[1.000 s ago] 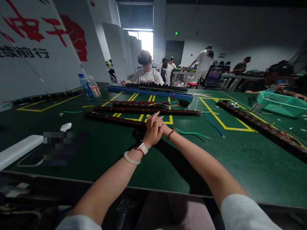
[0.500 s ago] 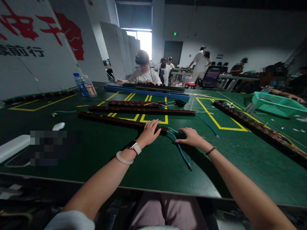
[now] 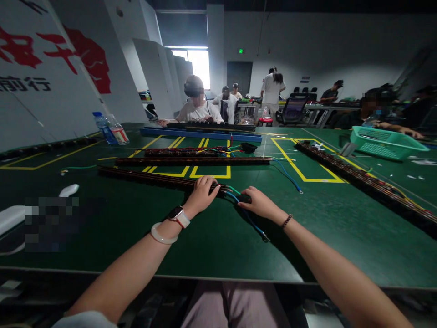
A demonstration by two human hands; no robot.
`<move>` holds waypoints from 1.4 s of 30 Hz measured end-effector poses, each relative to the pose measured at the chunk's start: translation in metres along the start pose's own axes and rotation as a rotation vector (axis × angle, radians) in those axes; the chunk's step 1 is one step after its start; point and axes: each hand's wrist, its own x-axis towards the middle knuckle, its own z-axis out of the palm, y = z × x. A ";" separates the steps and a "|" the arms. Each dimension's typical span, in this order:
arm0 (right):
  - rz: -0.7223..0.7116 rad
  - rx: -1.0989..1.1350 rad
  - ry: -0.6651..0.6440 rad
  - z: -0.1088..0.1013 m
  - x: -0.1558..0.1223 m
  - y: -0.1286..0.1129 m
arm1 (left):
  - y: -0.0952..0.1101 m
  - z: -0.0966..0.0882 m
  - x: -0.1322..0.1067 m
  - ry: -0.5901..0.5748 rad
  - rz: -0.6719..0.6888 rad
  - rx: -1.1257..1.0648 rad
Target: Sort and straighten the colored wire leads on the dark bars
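My left hand [image 3: 201, 193] lies on the right end of the nearest long dark strip [image 3: 143, 176] on the green table [image 3: 211, 232], fingers curled over it. Just right of it, my right hand [image 3: 257, 204] rests on a small black part at the strip's end, where a blue wire [image 3: 251, 221] and a green wire run out. The blue wire trails toward me and ends in a metal lug. A watch and a pale bangle are on my left wrist, a bead bracelet on my right.
Two more long strips [image 3: 191, 160] lie behind on yellow floor-style markings. Another long strip [image 3: 358, 175] runs down the right side. Water bottles [image 3: 111, 129] stand back left, a green basket [image 3: 385, 142] back right. People work at the far side and beyond.
My hands, stacked together a second ago, have parted: the right moved to the strip's end and the blue wire now lies toward me. The view has shifted slightly.
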 end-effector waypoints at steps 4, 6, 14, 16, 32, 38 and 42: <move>-0.046 -0.012 0.034 0.014 -0.001 -0.014 | 0.021 -0.007 -0.006 -0.071 -0.018 -0.068; -0.057 -0.025 0.044 0.018 -0.002 -0.023 | 0.029 -0.006 -0.011 -0.197 -0.065 -0.159; -0.045 0.042 -0.010 -0.021 -0.011 -0.018 | 0.032 0.010 -0.015 -0.445 -0.351 -0.685; 0.026 0.104 0.011 -0.033 -0.008 -0.006 | 0.031 0.012 -0.012 -0.508 -0.438 -0.761; 0.061 0.596 -0.248 -0.011 0.001 0.006 | 0.040 -0.003 -0.016 -0.686 -0.777 -1.531; -0.052 0.523 -0.258 0.004 -0.006 -0.014 | 0.048 0.011 -0.022 -0.590 -0.819 -1.680; -0.143 0.301 -0.210 0.005 -0.009 -0.023 | 0.049 0.018 -0.025 -0.567 -0.791 -1.606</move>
